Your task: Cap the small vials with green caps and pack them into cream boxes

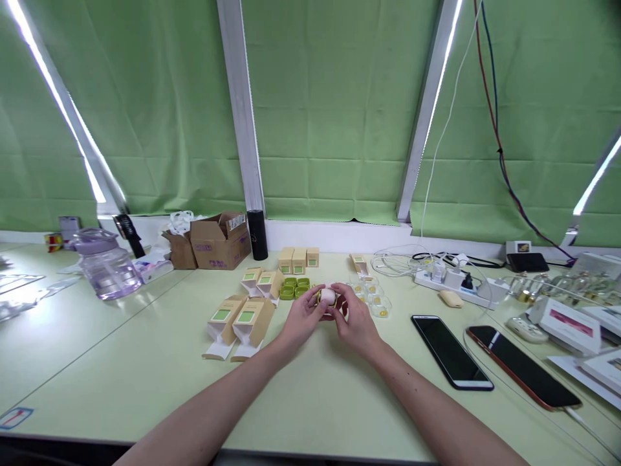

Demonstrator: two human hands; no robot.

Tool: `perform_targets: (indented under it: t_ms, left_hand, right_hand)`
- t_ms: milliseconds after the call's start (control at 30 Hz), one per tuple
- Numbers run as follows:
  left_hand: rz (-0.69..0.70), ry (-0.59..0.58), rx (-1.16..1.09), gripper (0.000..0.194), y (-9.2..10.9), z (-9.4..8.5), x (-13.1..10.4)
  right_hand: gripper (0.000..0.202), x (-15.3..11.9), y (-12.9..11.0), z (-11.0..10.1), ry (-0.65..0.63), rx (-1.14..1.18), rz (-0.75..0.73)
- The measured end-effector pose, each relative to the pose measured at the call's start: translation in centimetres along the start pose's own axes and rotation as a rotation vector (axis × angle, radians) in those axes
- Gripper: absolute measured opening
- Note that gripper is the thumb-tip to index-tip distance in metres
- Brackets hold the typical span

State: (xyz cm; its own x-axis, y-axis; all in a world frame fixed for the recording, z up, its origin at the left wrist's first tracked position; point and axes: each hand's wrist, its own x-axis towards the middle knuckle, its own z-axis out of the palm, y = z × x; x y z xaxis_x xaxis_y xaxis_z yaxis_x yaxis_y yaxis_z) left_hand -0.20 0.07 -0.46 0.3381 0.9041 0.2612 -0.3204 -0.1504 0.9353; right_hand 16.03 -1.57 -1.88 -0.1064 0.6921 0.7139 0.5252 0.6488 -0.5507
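My left hand (pixel 301 318) and my right hand (pixel 358 325) meet above the middle of the table. Between their fingertips is a small white rounded piece (pixel 328 296), too small to name more exactly; the fingers partly cover it. Just behind my left hand lies a cluster of green square cups (pixel 288 292). Clear plastic cups with yellow centres (pixel 381 306) lie beyond my right hand. To the left, kraft-paper boxes with green windows (pixel 253 318) lie with their white-lined end flaps open. Smaller kraft boxes (pixel 299 260) stand farther back.
A black phone (pixel 451 351) and a charging phone (pixel 524 366) lie at right. Behind them are a power strip (pixel 456 288) and loose cables. A purple-lidded jug (pixel 107 265), a cardboard carton (pixel 220 243) and a black cylinder (pixel 257 235) stand at back left.
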Motion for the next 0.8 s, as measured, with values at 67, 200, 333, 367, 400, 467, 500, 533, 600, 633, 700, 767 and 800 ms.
perform_targets:
  t_ms: [67, 200, 333, 367, 400, 467, 500, 533, 600, 633, 700, 767, 800]
  left_hand:
    - [-0.016, 0.01, 0.057, 0.071, 0.3, -0.2, 0.0]
    - [0.03, 0.078, 0.192, 0.059, 0.6, -0.6, -0.1]
    - [0.125, 0.105, 0.32, 0.046, 0.4, -1.0, -0.1]
    - [0.15, 0.109, 0.367, 0.043, 0.3, -1.1, -0.1]
    - [0.181, 0.115, 0.417, 0.042, 0.1, -1.2, 0.0]
    - [0.274, 0.119, 0.526, 0.043, -0.1, -1.4, 0.0]
    - [0.334, 0.115, 0.583, 0.045, -0.2, -1.5, 0.0]
    - [0.397, 0.111, 0.642, 0.047, -0.3, -1.6, -0.1]
    - [0.514, 0.1, 0.766, 0.049, -0.2, -1.7, -0.2]
    - [0.564, 0.091, 0.827, 0.05, -0.1, -1.7, -0.2]
    - [0.643, 0.06, 0.935, 0.049, 0.2, -1.7, -0.4]
    - [0.692, 0.026, 1.011, 0.048, 0.4, -1.6, -0.5]
    - [0.701, 0.015, 1.037, 0.048, 0.5, -1.5, -0.6]
  right_hand:
    - [0.039, 0.1, -0.2, -0.2, 0.019, 0.046, 0.037]
    - [0.033, 0.4, -0.4, -0.4, 0.057, 0.157, 0.115]
    - [0.031, 0.5, -0.2, -0.3, 0.08, 0.25, 0.169]
    - [0.031, 0.5, -0.2, -0.2, 0.087, 0.274, 0.186]
    - [0.032, 0.6, -0.1, -0.1, 0.094, 0.301, 0.205]
    - [0.034, 0.6, 0.0, 0.1, 0.103, 0.361, 0.244]
    - [0.035, 0.6, 0.0, 0.1, 0.103, 0.396, 0.261]
    - [0.037, 0.7, 0.0, 0.2, 0.102, 0.432, 0.277]
    - [0.039, 0.8, -0.1, 0.3, 0.102, 0.509, 0.306]
    - [0.04, 0.8, -0.1, 0.3, 0.105, 0.548, 0.322]
    - [0.043, 0.9, -0.1, 0.4, 0.117, 0.62, 0.358]
    - [0.046, 1.0, 0.0, 0.5, 0.126, 0.675, 0.392]
    - [0.047, 1.1, 0.0, 0.5, 0.127, 0.693, 0.403]
